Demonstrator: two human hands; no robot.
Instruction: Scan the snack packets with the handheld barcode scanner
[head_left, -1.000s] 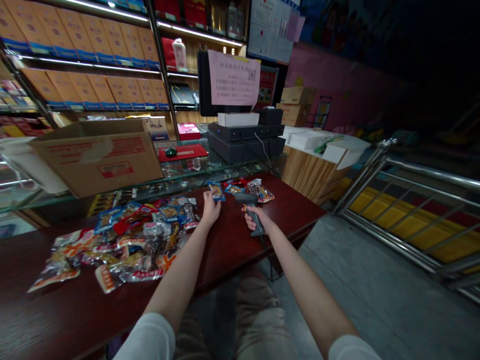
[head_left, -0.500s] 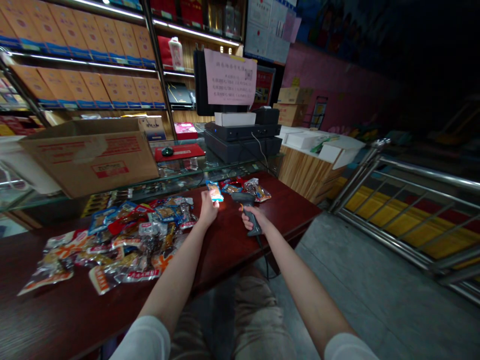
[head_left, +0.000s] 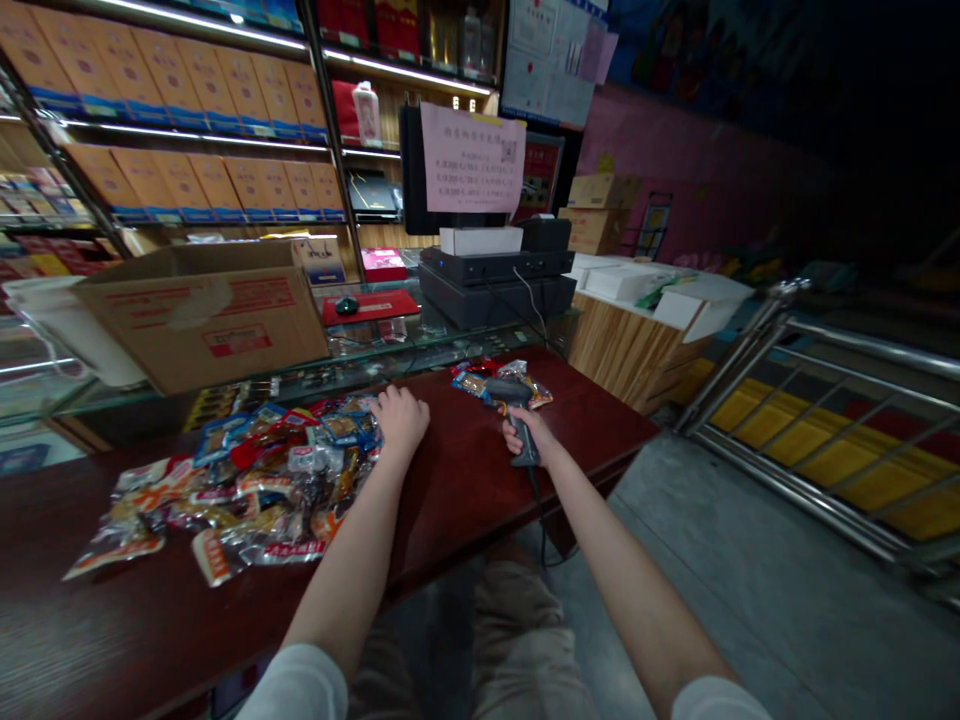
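Dark-red wooden surface (head_left: 457,490) mid-frame: left fingers (head_left: 394,400), grip unclear, near glossy multicoloured packets (head_left: 303,458); right fingers (head_left: 512,437) hold grey scanner (head_left: 511,391), best kept steady.

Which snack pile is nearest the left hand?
The larger pile, in front of the cardboard box; the smaller pile lies just beyond the handheld scanner.

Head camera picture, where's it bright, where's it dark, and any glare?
Head view: the shelf light strip shines bright white; head view: the upper right fades almost to black; head view: glints show on the wrapped packets and metal railing.
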